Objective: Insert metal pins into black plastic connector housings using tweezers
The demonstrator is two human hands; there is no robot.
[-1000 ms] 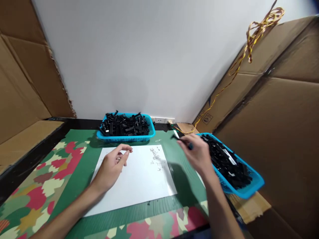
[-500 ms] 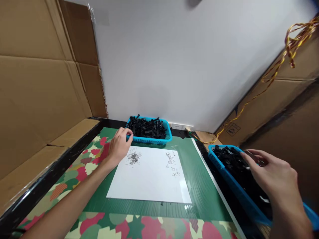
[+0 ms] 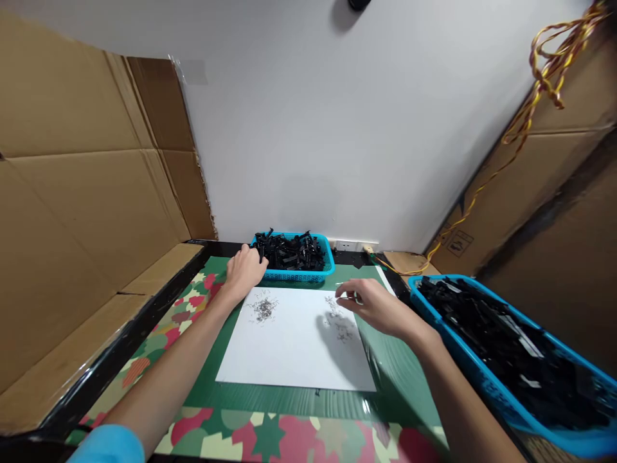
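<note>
My left hand (image 3: 245, 271) is at the left front corner of the small blue basket (image 3: 294, 275), fingers curled against the black plastic pieces (image 3: 292, 252) heaped inside. What its fingertips hold, if anything, is hidden. Over the right part of the white sheet (image 3: 289, 357) my right hand (image 3: 371, 303) has thumb and fingers drawn together in a pinch. Anything between them is too small to make out. Beneath and beside it lie scattered tiny metal bits (image 3: 343, 333). A denser pile of tiny metal bits (image 3: 264, 309) sits at the sheet's upper left.
To the right stands a long blue basket (image 3: 463, 350) filled with black strips and a few pale pieces. Cardboard panels (image 3: 91, 212) wall the left side. Twisted yellow-brown wire (image 3: 518, 138) hangs at right, running to a socket strip (image 3: 347, 245) behind the table.
My right hand has moved left from the long basket to above the right-hand metal bits. My left hand stays by the small basket, its fingers now at the black pieces. The view has shifted slightly.
</note>
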